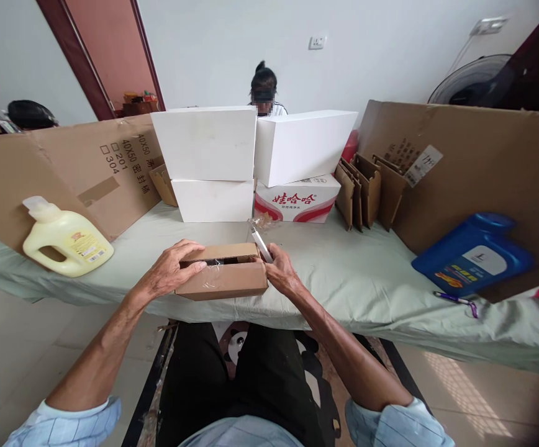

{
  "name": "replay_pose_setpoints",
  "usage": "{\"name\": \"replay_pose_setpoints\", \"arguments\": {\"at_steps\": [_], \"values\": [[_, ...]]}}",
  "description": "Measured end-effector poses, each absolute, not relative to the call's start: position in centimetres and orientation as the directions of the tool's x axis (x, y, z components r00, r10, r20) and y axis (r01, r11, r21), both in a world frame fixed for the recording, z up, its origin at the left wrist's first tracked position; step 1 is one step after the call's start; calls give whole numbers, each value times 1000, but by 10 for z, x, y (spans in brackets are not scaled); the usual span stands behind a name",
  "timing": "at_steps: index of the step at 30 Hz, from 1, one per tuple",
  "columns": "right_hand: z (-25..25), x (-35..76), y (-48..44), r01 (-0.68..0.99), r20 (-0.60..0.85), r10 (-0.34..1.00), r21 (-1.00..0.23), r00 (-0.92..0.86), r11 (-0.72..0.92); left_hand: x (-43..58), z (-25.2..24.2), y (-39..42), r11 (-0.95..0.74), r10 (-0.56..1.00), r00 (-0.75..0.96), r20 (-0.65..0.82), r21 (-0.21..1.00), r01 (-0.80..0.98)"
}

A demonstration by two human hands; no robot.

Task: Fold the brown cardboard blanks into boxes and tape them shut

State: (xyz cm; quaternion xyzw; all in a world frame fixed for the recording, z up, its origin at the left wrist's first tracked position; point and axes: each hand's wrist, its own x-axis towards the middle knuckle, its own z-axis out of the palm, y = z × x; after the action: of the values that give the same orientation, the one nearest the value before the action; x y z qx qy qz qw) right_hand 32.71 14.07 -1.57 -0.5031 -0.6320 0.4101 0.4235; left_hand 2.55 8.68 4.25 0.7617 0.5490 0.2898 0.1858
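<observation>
A small brown cardboard box (225, 282) lies near the front edge of the cloth-covered table, with a dark gap between its top flaps and clear tape across it. My left hand (169, 270) grips its left end, fingers over the top and thumb by the gap. At the right end, my right hand (279, 270) is closed around a slim white-and-grey box cutter (261, 244), its tip pointing up and away. The right fingers are partly hidden behind the box corner. Crumpled clear tape (263, 220) lies just beyond the cutter.
White boxes (204, 146) and a red-and-white carton (297, 200) are stacked behind. Folded cardboard pieces (367, 186) stand right of them. A yellow jug (71, 242) lies left; a blue bottle (474, 251) and a purple pen (453, 298) lie right. A person (264, 87) sits opposite.
</observation>
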Motion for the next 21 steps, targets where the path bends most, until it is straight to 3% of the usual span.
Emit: {"name": "replay_pose_setpoints", "arguments": {"at_steps": [10,21], "values": [[-17,328,140,251,123,980,-955,-155,159,25,43,88,-296,955,223,195,636,712],[-20,328,140,230,116,982,-962,-149,149,22,37,90,-330,943,235,236,576,748]]}}
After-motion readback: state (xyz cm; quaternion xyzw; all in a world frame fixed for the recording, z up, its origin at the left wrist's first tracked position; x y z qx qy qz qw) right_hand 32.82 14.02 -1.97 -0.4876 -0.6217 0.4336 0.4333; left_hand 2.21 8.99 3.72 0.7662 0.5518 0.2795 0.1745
